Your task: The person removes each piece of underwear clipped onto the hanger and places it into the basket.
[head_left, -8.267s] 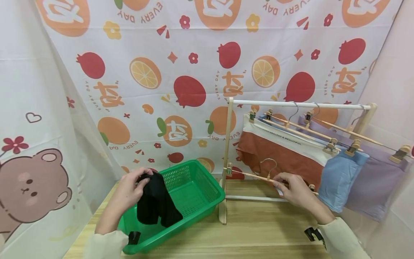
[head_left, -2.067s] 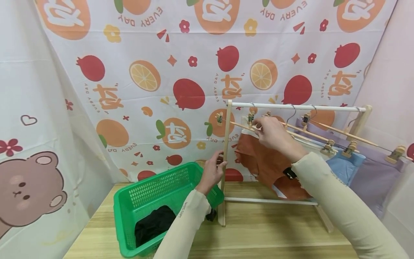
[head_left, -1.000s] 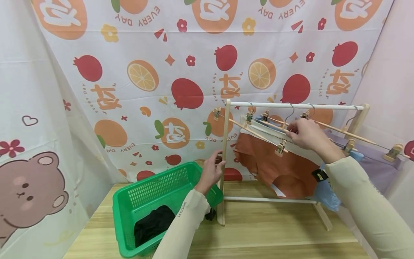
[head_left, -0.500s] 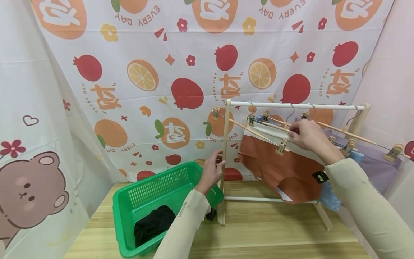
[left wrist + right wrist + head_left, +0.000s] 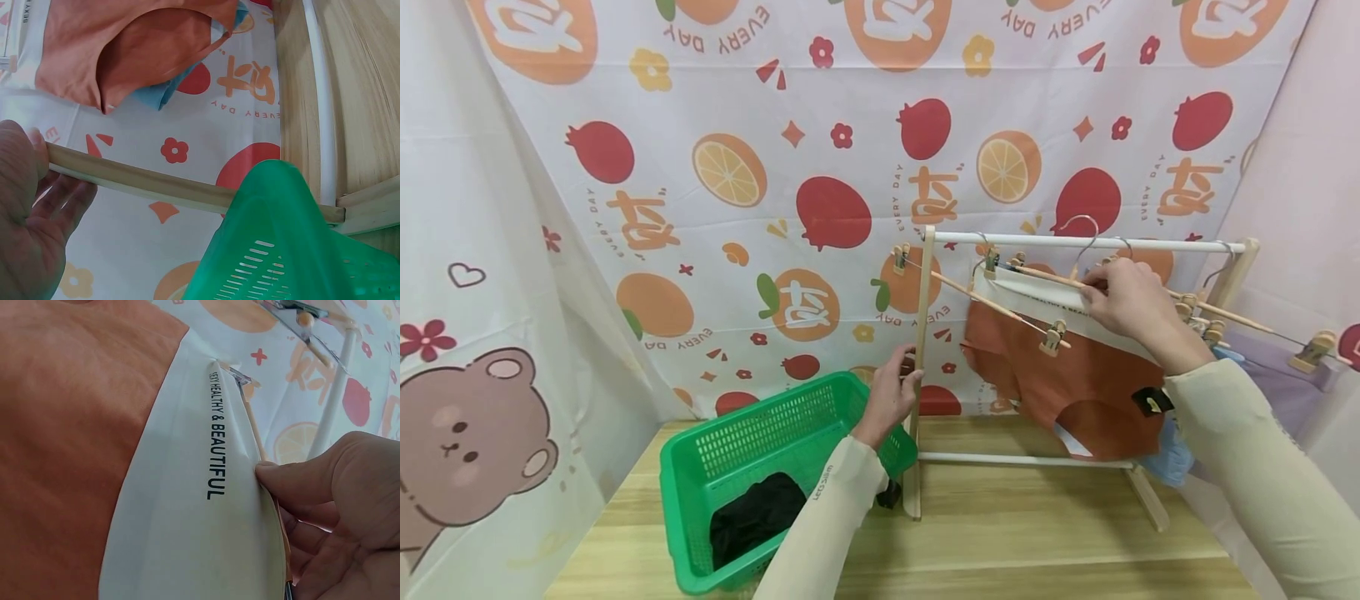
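My right hand (image 5: 1131, 304) pinches the wooden bar of a clip hanger (image 5: 1051, 277). Its wire hook stands above the white rail. From its clips hang rust-brown underpants (image 5: 1037, 350) with a cream waistband (image 5: 181, 462), lettering in front. My left hand (image 5: 891, 396) holds the left wooden post (image 5: 144, 178) of the clothes rack, thumb on one side and fingers on the other. Left of it, a bare clip hanger (image 5: 973, 296) hangs at the rail's left end. Blue underpants (image 5: 1171, 458) and a lilac garment (image 5: 1288, 396) hang behind, partly hidden by my right arm.
A green plastic basket (image 5: 672, 500) stands on the wooden table (image 5: 1000, 533), close against the rack's left foot. A crumpled black garment (image 5: 756, 517) lies in it. A fruit-print curtain (image 5: 850, 317) hangs right behind the rack.
The black garment went from my left hand into the basket, and the bare hanger onto the rail. My left hand moved to the post. Lately my right hand raised the rust-brown underpants' hanger, its hook rising.
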Available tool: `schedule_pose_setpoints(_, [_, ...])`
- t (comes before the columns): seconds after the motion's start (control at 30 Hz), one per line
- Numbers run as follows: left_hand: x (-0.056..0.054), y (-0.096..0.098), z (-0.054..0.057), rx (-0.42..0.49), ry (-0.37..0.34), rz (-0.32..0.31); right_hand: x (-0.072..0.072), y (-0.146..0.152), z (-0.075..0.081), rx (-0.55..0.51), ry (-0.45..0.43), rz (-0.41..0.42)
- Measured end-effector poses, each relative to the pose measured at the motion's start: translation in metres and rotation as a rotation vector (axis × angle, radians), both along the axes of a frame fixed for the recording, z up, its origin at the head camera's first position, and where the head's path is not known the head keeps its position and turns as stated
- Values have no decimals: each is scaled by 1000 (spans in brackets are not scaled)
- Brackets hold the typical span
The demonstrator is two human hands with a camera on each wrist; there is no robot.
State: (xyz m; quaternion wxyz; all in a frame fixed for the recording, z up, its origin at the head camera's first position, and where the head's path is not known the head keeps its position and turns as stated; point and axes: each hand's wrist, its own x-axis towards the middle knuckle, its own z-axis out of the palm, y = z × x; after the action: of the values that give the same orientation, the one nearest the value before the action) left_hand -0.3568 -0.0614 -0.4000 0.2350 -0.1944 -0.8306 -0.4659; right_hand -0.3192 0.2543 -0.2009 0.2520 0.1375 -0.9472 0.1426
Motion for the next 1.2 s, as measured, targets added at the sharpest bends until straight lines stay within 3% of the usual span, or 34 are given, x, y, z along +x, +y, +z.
schedule_pose_setpoints(0.37, [-2, -1, 0, 0, -3, -8, 12, 8, -2, -47, 8, 2])
schedule_pose_setpoints(0.83, [-1, 0, -1, -2, -25, -6, 30, 34, -28, -35, 116, 21])
schedule_pose_setpoints(1.2, [-2, 0, -2, 11, -40, -11, 46, 42, -56, -52, 53, 4])
